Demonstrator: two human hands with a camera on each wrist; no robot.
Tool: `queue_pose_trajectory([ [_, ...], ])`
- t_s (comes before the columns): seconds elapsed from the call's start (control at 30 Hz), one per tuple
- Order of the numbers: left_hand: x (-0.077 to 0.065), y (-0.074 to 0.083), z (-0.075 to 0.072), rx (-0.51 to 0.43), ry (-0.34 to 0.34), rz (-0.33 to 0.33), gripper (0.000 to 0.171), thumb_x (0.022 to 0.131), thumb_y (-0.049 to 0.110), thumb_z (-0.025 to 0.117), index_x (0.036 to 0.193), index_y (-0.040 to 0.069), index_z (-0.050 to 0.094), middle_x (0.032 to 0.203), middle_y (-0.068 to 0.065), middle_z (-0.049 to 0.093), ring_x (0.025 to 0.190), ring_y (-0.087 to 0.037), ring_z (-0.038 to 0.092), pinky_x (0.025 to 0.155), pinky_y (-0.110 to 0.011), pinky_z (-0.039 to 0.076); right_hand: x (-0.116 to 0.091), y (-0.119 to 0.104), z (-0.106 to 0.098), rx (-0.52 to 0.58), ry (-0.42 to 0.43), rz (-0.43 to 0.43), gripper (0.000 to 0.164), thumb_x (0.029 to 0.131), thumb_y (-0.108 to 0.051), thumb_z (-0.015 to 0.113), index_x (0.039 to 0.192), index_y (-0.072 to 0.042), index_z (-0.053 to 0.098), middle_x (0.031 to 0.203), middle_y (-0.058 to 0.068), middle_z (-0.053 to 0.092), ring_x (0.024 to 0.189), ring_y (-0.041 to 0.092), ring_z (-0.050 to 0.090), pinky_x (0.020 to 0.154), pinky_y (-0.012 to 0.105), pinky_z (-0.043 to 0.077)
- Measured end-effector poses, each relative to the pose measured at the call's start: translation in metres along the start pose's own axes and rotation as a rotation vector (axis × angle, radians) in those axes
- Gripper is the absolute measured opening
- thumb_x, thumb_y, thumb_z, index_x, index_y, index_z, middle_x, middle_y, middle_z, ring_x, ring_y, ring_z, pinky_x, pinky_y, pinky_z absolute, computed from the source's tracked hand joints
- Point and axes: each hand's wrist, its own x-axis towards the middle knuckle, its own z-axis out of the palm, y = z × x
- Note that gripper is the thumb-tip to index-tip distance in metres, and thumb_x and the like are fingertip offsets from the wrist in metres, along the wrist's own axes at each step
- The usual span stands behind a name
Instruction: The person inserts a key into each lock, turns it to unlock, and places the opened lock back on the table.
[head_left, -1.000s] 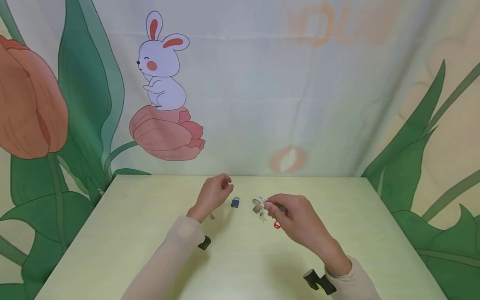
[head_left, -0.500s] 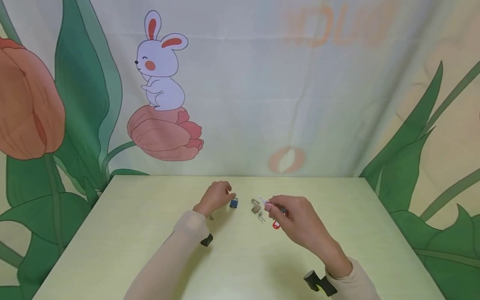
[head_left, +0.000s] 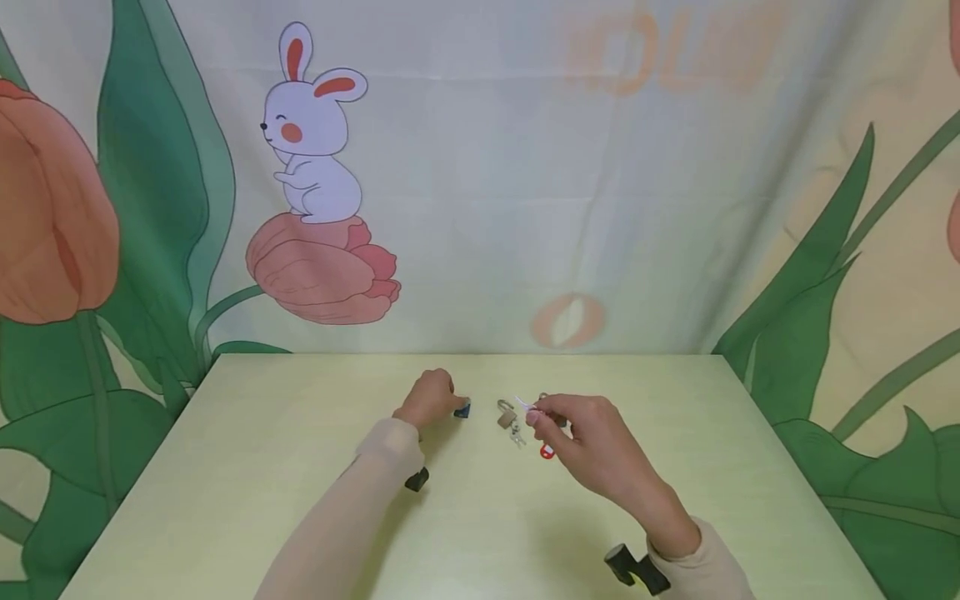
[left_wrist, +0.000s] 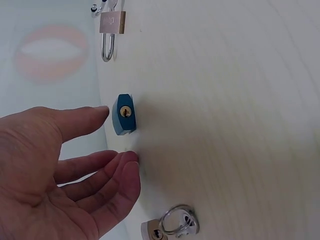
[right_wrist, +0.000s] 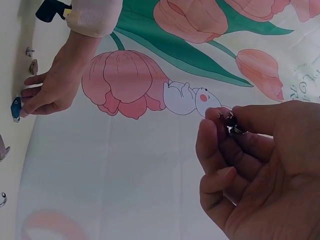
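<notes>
A small blue padlock stands on the table, its keyhole facing the left wrist camera. My left hand is right at it. In the left wrist view the thumb tip lies just beside the blue padlock, and the loosely bent fingers are spread apart from the thumb. To the right, my right hand is raised over the table and pinches a slim, shiny key between thumb and forefinger. In the right wrist view, the fingers partly hide the small metal piece.
Between the hands lies a brass padlock with several small keys beside it. A red tag and another padlock, partly hidden, are by the right hand. Near the left hand lies a brass padlock with a key ring. A printed curtain hangs behind.
My left hand has come down to the blue padlock and now covers part of it in the head view. The right hand stays nearly in place, still pinching the key.
</notes>
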Motion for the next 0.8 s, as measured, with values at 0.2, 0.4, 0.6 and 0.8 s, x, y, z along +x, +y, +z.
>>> queue_pose_trajectory([
  [0.2,0.0009,0.0003,-0.0006,-0.008,-0.007,-0.017,0.026,0.088,0.026,0.074,0.079,0.003,0.065,0.070,-0.003,0.057,0.063,-0.016,0.049,0.054,-0.026,0.040,0.0001,-0.0005,0.0023,-0.002,-0.004,0.005,0.017,0.097,-0.021,0.063,0.081,-0.023,0.067,0.069,-0.016,0.062,0.061,0.000,0.052,0.055,0.020,0.042],
  [0.4,-0.0005,0.0006,-0.0003,-0.007,-0.019,-0.045,0.033,0.087,0.027,0.074,0.068,0.005,0.059,0.064,-0.002,0.049,0.059,-0.017,0.046,0.053,-0.027,0.038,-0.0005,-0.0004,0.0035,-0.004,-0.008,0.004,0.018,0.097,-0.021,0.062,0.080,-0.024,0.065,0.068,-0.017,0.061,0.060,0.002,0.053,0.054,0.019,0.041],
  [0.6,-0.0015,0.0010,0.0022,-0.012,-0.039,-0.061,0.036,0.085,0.025,0.075,0.061,0.009,0.054,0.057,-0.001,0.048,0.052,-0.015,0.045,0.049,-0.026,0.037,-0.0018,0.0003,0.0029,-0.012,-0.016,0.021,0.018,0.097,-0.023,0.062,0.080,-0.025,0.065,0.067,-0.020,0.059,0.061,0.001,0.052,0.053,0.019,0.041],
  [0.8,-0.0014,0.0027,0.0051,-0.002,-0.060,-0.056,0.030,0.085,0.023,0.075,0.066,0.008,0.057,0.062,0.000,0.049,0.057,-0.015,0.046,0.053,-0.026,0.038,-0.0028,0.0017,0.0024,-0.012,-0.014,0.027,0.016,0.098,-0.023,0.061,0.082,-0.025,0.066,0.067,-0.020,0.059,0.063,0.000,0.053,0.055,0.020,0.042],
])
